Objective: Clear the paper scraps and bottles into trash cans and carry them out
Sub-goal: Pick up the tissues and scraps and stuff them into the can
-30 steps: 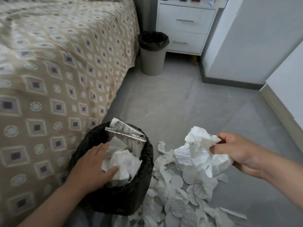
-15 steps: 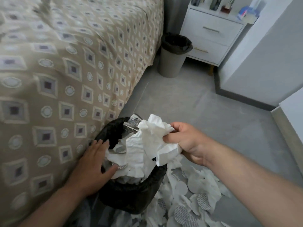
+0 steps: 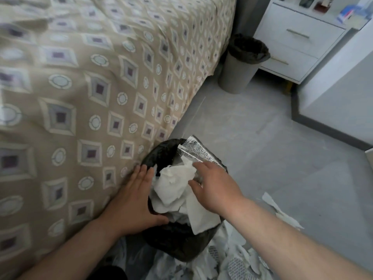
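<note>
The right hand (image 3: pixel 214 188), fingers spread, presses the crumpled paper (image 3: pixel 173 184) into the black-lined trash can (image 3: pixel 177 245) beside the bed (image 3: pixel 80 98); the left hand (image 3: pixel 137 201) lies flat, steadying its rim. Light, springy stuff, probably best grabbed in bunches. More scraps (image 3: pixel 238 261) litter the near floor (image 3: pixel 282 158).

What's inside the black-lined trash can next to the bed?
Crumpled white paper fills it past the rim, beside a silver foil bag. The right hand covers part; anything deeper is hidden.

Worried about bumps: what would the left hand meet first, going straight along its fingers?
Probably the bedspread, just past the left hand, which rests on the trash can rim; depth is unclear.
</note>
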### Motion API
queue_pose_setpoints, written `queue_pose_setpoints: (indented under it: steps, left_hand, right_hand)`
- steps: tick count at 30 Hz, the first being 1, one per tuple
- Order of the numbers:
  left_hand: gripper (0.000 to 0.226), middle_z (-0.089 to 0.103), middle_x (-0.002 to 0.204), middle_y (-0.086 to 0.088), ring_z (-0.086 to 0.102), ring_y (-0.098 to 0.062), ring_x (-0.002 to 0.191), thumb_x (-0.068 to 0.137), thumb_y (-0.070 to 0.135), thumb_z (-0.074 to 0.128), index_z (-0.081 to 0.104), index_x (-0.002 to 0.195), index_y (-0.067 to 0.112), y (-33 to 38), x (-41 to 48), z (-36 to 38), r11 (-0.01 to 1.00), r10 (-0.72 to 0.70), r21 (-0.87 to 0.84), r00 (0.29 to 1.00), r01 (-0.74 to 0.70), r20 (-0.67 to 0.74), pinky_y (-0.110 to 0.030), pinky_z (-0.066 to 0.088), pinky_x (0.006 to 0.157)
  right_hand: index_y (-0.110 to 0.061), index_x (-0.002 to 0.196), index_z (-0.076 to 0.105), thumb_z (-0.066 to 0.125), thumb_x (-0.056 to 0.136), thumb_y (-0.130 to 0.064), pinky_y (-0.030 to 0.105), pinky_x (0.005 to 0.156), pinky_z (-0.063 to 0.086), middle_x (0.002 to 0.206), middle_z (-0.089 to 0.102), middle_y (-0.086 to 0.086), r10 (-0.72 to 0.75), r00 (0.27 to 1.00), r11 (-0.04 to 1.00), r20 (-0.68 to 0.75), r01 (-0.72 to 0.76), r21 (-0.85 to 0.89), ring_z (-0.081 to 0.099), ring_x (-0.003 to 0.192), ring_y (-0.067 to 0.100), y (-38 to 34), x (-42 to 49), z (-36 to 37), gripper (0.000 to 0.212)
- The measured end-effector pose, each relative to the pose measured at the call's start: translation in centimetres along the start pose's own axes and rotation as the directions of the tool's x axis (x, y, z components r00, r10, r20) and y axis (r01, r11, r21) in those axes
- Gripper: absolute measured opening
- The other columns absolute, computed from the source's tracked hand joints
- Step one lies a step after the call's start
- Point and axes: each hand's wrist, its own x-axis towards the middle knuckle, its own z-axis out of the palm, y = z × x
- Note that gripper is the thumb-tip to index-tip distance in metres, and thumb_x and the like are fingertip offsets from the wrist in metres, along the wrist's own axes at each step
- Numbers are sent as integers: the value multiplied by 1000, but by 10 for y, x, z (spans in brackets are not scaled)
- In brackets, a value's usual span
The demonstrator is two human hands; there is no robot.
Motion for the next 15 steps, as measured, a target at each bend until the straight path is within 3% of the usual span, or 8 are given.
queue_pose_setpoints:
  steps: [3, 6, 10, 15]
  left_hand:
    - [139, -29, 146, 13, -28, -7, 139, 49, 78, 65, -20, 146, 25, 1, 1, -2, 1000, -5, -19, 1000, 5, 7, -26, -4, 115]
    - [141, -31, 144, 15, -29, -5, 137, 48, 77, 66, -19, 147, 23, 0, 0, -2, 1000, -12, -18, 1000, 12, 15, -24, -4, 114]
    - [141, -31, 145, 14, -30, -4, 137, 48, 75, 68, -15, 148, 21, 0, 1, -3, 1000, -16, -7, 999, 16, 29, -22, -7, 112]
    - [141, -32, 144, 17, -30, -4, 137, 47, 77, 68, -16, 148, 25, 1, 4, 0, 1000, -27, 9, 999, 26, 33, -23, -4, 113]
  right_hand:
    - [-33, 149, 16, 47, 91, -53, 41, 116, 20, 160, 12, 1, -135, 968, 987, 211, 149, -54, 11, 146, 28, -1, -5, 16, 69]
    - [-34, 150, 6, 53, 87, -54, 47, 113, 28, 161, -6, 4, -123, 914, 976, 388, 183, -122, 9, 145, 33, 6, 5, 46, 81]
    - [-32, 151, 7, 66, 79, -50, 51, 107, 32, 160, -9, 10, -52, 874, 957, 483, 182, -227, 17, 140, 38, 13, 24, 75, 95]
    - [-29, 148, 17, 70, 75, -47, 53, 109, 28, 158, 0, 16, 41, 845, 967, 533, 100, -234, 19, 139, 41, 11, 37, 97, 92]
